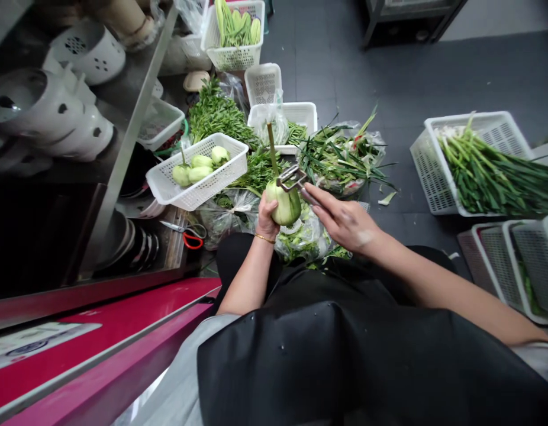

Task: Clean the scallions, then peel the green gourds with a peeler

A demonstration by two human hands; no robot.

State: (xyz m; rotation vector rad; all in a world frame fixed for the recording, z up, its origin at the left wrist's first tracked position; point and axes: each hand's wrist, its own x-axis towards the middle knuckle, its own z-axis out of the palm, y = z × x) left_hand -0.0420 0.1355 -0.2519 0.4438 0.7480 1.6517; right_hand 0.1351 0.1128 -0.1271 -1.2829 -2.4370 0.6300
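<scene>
My left hand (267, 218) is wrapped round a pale green kohlrabi (284, 204), whose long stalk points upward. Partly peeled, it shows darker green skin on its right side. My right hand (342, 219) grips the handle of a metal peeler (292, 177), whose head lies against the top of the kohlrabi near the stalk. Below them sits a plastic bag of green peelings (300, 239), partly hidden by my hands. To the left, several pale peeled kohlrabi (199, 168) lie in a white basket (196, 198).
Leafy greens (216, 112) and a heap of green trimmings (345, 154) lie ahead. Red-handled scissors (185, 232) rest on the left ledge beside a metal shelf (127, 142). On the right stands a white crate (442, 183) of long green stalks, with stacked baskets (500, 260) nearer me.
</scene>
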